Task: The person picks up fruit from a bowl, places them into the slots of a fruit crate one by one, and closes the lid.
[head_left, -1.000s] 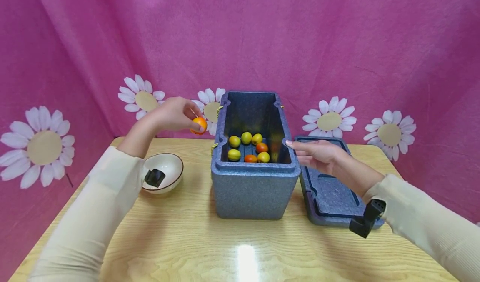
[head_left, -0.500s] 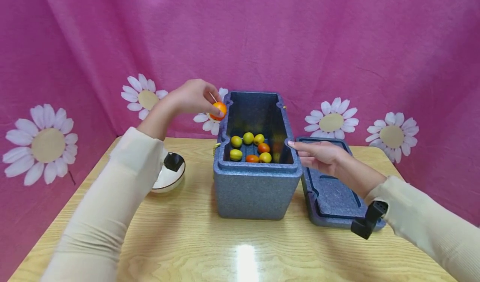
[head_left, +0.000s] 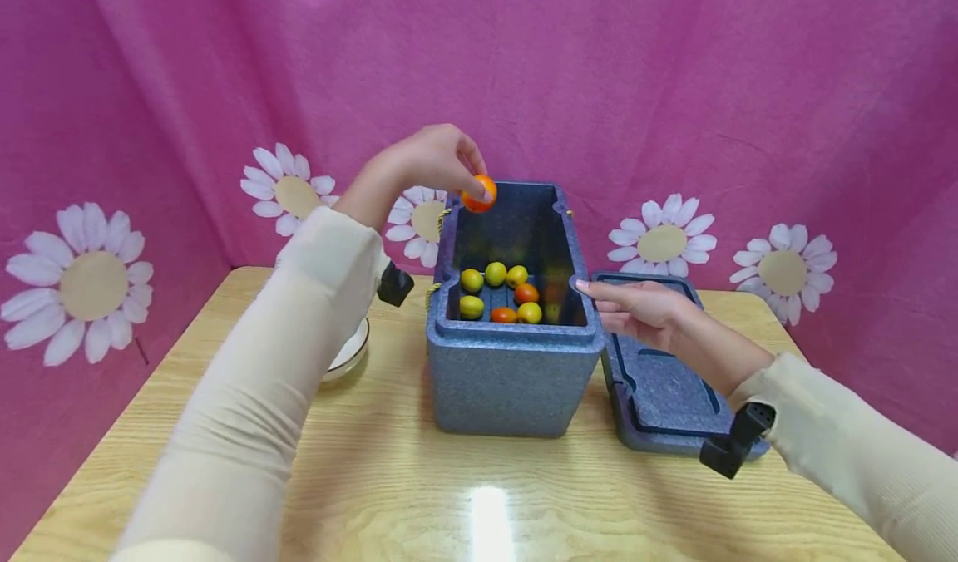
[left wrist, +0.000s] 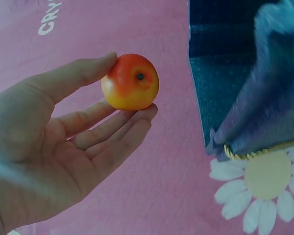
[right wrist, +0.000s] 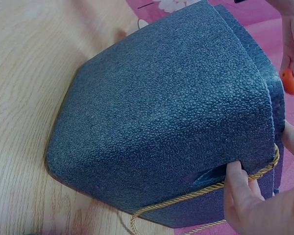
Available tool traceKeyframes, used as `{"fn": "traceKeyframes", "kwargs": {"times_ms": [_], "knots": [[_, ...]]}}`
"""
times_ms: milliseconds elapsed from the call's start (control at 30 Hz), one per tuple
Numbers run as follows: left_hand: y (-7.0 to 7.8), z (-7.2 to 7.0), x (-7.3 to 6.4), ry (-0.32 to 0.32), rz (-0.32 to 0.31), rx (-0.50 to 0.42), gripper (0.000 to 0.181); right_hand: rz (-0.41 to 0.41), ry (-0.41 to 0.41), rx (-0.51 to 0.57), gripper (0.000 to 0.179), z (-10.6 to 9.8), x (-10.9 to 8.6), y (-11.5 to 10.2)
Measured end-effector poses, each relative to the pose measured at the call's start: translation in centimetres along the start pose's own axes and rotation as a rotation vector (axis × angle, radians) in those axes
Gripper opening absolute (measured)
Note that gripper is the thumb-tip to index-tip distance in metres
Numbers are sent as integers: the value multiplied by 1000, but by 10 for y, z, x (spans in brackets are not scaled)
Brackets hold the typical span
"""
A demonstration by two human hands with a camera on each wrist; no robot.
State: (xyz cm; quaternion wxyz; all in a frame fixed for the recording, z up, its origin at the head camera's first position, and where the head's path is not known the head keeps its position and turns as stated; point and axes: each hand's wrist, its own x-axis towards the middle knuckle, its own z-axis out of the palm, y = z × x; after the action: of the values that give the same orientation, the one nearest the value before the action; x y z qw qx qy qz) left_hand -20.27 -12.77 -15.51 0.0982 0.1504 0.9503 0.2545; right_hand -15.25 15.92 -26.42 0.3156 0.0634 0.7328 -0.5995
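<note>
My left hand (head_left: 437, 156) pinches a small red-and-yellow apple (left wrist: 127, 83) between thumb and fingertips. It is held up over the far left part of an open grey foam box (head_left: 509, 387). Several yellow and red fruits (head_left: 495, 274) lie on the box floor, their kind too small to tell. With the thumb on the right rim and fingers against the outer side, my right hand (head_left: 644, 306) grips the box. The right wrist view shows a fingertip (right wrist: 233, 169) at a recess in the box side, beside a gold rope (right wrist: 186, 199).
The grey foam lid (head_left: 666, 391) lies on the wooden table (head_left: 359, 479), to the right of the box. A white bowl (head_left: 350, 354) with a brown rim stands at the left, mostly hidden by my left sleeve. Behind hangs a pink curtain (head_left: 524, 71) with daisies.
My left hand has carried the apple right and upward, from beside the box to above its opening. My right hand keeps its hold on the rim. The left sleeve now covers more of the bowl.
</note>
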Motion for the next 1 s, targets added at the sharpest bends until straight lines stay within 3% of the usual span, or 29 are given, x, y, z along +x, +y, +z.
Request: {"fn": "traceKeyframes", "kwargs": {"times_ms": [367,533,800,900,1000], "knots": [[15,7,36,-61,11,-55,34,7,-9,9,93,-3,-4,0],[19,15,50,-116,-45,-23,33,15,8,-4,91,3,-5,-2],[32,28,58,-121,-110,89,17,9,10,-30,83,8,-10,-2],[34,31,59,-172,-170,111,21,6,5,-36,83,9,-10,-1],[33,33,57,-214,-220,145,39,6,1,-38,84,9,-10,-1]]}}
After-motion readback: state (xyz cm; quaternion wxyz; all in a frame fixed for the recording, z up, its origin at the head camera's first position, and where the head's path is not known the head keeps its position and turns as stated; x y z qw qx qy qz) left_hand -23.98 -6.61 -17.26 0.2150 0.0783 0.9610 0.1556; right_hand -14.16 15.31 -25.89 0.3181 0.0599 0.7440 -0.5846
